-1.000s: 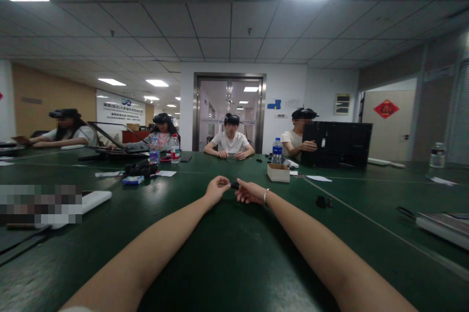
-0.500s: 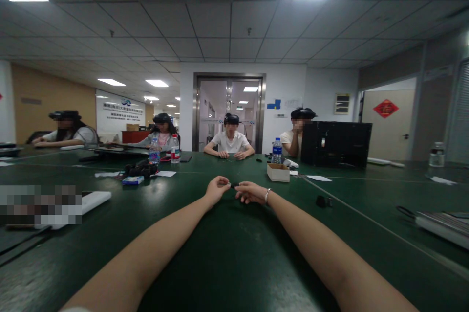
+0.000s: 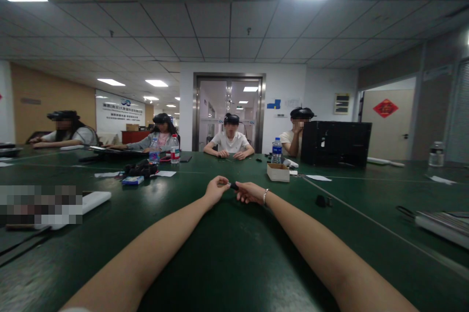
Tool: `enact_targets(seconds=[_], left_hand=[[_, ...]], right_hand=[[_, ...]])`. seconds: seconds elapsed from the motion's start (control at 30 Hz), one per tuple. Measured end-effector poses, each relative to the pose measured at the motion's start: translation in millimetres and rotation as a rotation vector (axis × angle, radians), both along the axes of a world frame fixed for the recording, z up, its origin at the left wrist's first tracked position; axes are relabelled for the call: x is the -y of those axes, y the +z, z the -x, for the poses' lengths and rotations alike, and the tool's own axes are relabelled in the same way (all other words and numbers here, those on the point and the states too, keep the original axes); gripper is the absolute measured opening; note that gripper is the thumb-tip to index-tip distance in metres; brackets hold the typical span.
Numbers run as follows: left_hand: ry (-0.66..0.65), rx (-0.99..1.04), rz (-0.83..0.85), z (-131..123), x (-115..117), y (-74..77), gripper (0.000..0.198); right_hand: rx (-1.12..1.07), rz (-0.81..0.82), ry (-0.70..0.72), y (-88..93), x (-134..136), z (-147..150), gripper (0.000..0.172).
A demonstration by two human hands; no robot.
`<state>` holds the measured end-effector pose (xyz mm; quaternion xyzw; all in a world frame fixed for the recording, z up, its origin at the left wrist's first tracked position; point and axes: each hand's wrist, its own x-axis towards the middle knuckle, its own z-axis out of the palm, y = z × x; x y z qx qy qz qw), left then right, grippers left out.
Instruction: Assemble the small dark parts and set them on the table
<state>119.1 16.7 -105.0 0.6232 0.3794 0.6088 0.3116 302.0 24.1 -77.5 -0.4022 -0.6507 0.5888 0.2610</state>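
Note:
Over the green table, both my arms reach forward and my hands almost meet. My right hand (image 3: 251, 192) pinches a small black piece (image 3: 233, 186) between thumb and fingers, the other fingers curled below. The piece's exact kind is too small to tell. On the other side of it, my left hand (image 3: 217, 190) is closed in a pinch at the black piece's left end. A tiny pale bit seems to show at those fingertips, but I cannot make out what it is.
An open cardboard box (image 3: 278, 172) stands beyond my right hand, near a water bottle (image 3: 276, 150) and a black monitor-like panel (image 3: 335, 144). Small black parts (image 3: 321, 201) lie to the right. A blue-and-white box (image 3: 133, 180) lies left. Several people sit around the table.
My right hand has shifted very slightly left, bringing the black piece closer to my left fingertips. Across the table at left, a person's arms and a flat dark object have moved.

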Motion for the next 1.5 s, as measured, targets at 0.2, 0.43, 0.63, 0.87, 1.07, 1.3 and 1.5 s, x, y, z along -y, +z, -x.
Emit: enact_targets(seconds=[0.2,0.43,0.63,0.87,1.07,1.3,1.5], left_hand=[[-0.017,0.019,-0.016,0.4,-1.4,-0.8,0.02],[-0.006,0.011,-0.02,1.2,-2.2,-1.5,0.02],[-0.004,0.02,-0.013,1.0,1.1,0.6,0.022],[-0.003,0.013,-0.018,1.8,2.4,1.5,0.022],[0.012,0.01,-0.014,1.5,0.3,-0.3,0.02],[0.015,-0.004,-0.03,2.3,-0.7,-0.4,0.02],[0.013,-0.005,-0.024,1.9,-0.9,-0.3,0.019]], right_hand=[[-0.022,-0.008,0.015,-2.5,-1.1,-1.3,0.038],[-0.045,-0.055,0.019,-2.0,0.5,-1.9,0.045],[0.009,-0.014,-0.034,-1.8,2.1,1.8,0.041],[-0.033,-0.057,0.003,0.4,4.9,0.6,0.043],[-0.014,-0.026,-0.014,-1.7,2.7,3.0,0.037],[-0.039,0.004,-0.034,-0.3,3.0,1.8,0.041],[-0.043,-0.034,-0.035,-0.6,5.0,1.8,0.031]])
